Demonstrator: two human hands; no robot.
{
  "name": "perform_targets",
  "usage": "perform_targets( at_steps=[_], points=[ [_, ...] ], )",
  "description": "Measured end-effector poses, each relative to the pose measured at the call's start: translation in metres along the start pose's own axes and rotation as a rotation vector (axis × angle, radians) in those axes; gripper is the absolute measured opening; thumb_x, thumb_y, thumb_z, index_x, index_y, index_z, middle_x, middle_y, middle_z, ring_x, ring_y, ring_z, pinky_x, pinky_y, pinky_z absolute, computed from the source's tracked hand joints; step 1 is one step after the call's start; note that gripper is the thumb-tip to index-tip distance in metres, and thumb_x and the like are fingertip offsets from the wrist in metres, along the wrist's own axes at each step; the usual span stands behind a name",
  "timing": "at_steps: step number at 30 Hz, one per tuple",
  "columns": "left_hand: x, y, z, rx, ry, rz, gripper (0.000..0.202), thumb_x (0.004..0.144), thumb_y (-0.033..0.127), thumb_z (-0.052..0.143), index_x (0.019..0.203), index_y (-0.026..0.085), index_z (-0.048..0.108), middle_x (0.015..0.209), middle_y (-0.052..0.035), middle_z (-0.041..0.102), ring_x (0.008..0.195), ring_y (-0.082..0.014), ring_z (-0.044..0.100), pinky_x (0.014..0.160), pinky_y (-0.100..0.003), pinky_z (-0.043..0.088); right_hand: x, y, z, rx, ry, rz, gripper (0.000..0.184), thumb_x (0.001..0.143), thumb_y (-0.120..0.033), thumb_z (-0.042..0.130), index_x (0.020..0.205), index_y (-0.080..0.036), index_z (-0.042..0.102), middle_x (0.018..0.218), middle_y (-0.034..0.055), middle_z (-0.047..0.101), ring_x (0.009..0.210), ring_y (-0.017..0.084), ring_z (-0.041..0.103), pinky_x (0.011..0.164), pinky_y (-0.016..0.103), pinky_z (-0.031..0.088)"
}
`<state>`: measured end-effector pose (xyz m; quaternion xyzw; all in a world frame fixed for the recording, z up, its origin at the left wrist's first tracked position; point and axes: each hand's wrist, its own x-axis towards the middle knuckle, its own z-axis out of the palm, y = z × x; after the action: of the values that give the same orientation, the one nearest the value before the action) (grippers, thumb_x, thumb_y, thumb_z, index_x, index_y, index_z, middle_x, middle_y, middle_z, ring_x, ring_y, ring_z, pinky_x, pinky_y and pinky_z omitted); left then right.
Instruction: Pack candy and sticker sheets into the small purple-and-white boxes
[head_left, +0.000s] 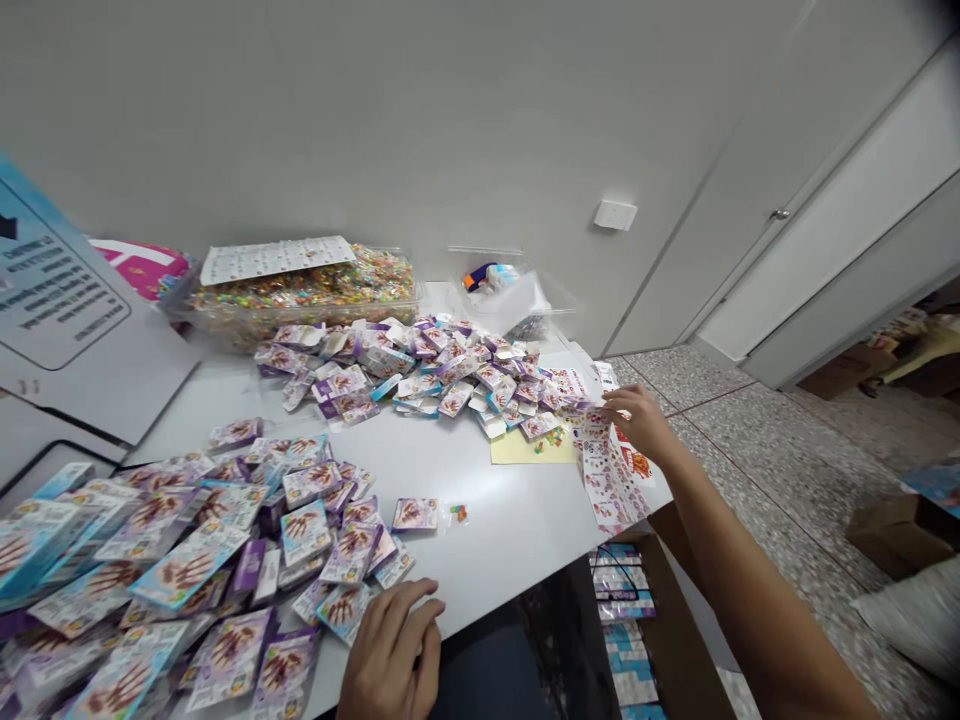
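Observation:
My right hand (pixel 639 422) pinches the top edge of a printed sticker sheet (pixel 606 482), which drapes over the table's right corner. My left hand (pixel 396 645) lies at the front edge of the table with its fingers loosely bent and apart, holding nothing. Beside it spreads a heap of small purple and blue boxes (pixel 225 570) with hands printed on them. A single small box (pixel 415 514) lies apart from the heap, next to a tiny clear packet of coloured pieces (pixel 458 513). More coloured packets (pixel 551 438) rest on a yellow sheet (pixel 517 448) left of the stickers.
Opened small boxes (pixel 442 365) pile along the back. Behind them stand a clear bin of colourful packets (pixel 300 310) and a second clear container (pixel 517 295). A large printed carton (pixel 82 310) is at left. Below the table's right end, an open cardboard box (pixel 667 600) holds packs.

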<state>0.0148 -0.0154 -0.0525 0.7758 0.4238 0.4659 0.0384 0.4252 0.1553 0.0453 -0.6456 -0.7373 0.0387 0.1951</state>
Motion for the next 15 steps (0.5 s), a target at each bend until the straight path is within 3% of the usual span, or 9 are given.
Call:
perform_targets(
  at_steps=[2,4,7,9,12,13,15],
  points=[
    [0.004,0.006,0.002,-0.084,0.023,-0.072,0.025,0.091,0.001,0.052,0.100,0.021,0.064,0.103,-0.0070,0.068,0.101,-0.0191,0.064,0.092,-0.033,0.052,-0.012,-0.016,-0.024,0.109,0.007,-0.018,0.031,0.099,-0.041,0.053,0.101,-0.022,0.077,0.112,0.0096,0.077,0.104,0.028,0.066,0.093,0.043,0.051],
    [0.014,0.018,0.006,-0.206,0.039,-0.212,0.026,0.093,0.010,0.054,0.115,0.022,0.061,0.112,-0.0091,0.066,0.105,-0.0211,0.064,0.093,-0.036,0.053,-0.026,-0.039,-0.043,0.322,-0.027,-0.047,0.034,0.099,-0.047,0.054,0.108,-0.021,0.074,0.102,0.0073,0.078,0.091,0.024,0.071,0.081,0.036,0.056],
    [0.039,0.045,0.014,-0.447,-0.018,-0.432,0.067,0.090,0.036,0.065,0.149,0.021,0.038,0.143,-0.0177,0.053,0.124,-0.0302,0.058,0.100,-0.046,0.051,-0.046,-0.083,-0.055,0.588,-0.125,-0.137,0.027,0.096,-0.043,0.062,0.106,-0.021,0.074,0.097,0.0047,0.078,0.086,0.022,0.072,0.075,0.032,0.057],
    [0.059,0.060,0.020,-0.607,-0.132,-0.570,0.087,0.080,0.048,0.077,0.152,0.021,0.035,0.151,-0.0195,0.047,0.134,-0.0357,0.052,0.109,-0.052,0.045,-0.059,-0.112,-0.050,0.581,-0.140,-0.206,0.019,0.097,-0.035,0.063,0.104,-0.022,0.075,0.094,0.0032,0.079,0.082,0.020,0.073,0.072,0.030,0.058],
    [0.082,0.071,0.031,-1.017,-0.361,-0.846,0.055,0.089,0.055,0.066,0.125,0.015,0.063,0.116,-0.0160,0.071,0.112,-0.0336,0.066,0.096,-0.048,0.053,-0.078,-0.150,-0.030,0.458,0.009,-0.385,0.023,0.097,-0.020,0.059,0.116,-0.024,0.073,0.100,0.0033,0.080,0.085,0.020,0.076,0.076,0.032,0.061],
    [0.085,0.071,0.034,-1.172,-0.344,-0.933,0.052,0.089,0.056,0.065,0.119,0.014,0.066,0.106,-0.0141,0.074,0.105,-0.0319,0.069,0.092,-0.046,0.055,-0.084,-0.161,-0.021,0.407,0.046,-0.481,0.032,0.096,-0.014,0.057,0.124,-0.025,0.069,0.108,0.0047,0.080,0.093,0.021,0.076,0.082,0.035,0.062],
    [0.085,0.067,0.036,-1.429,-0.189,-1.082,0.050,0.085,0.054,0.071,0.112,0.013,0.069,0.100,-0.0116,0.075,0.100,-0.0289,0.071,0.090,-0.042,0.056,-0.098,-0.180,-0.004,0.307,0.032,-0.683,0.049,0.093,-0.008,0.055,0.139,-0.024,0.060,0.126,0.0086,0.074,0.115,0.025,0.071,0.098,0.043,0.059]
  ],
)
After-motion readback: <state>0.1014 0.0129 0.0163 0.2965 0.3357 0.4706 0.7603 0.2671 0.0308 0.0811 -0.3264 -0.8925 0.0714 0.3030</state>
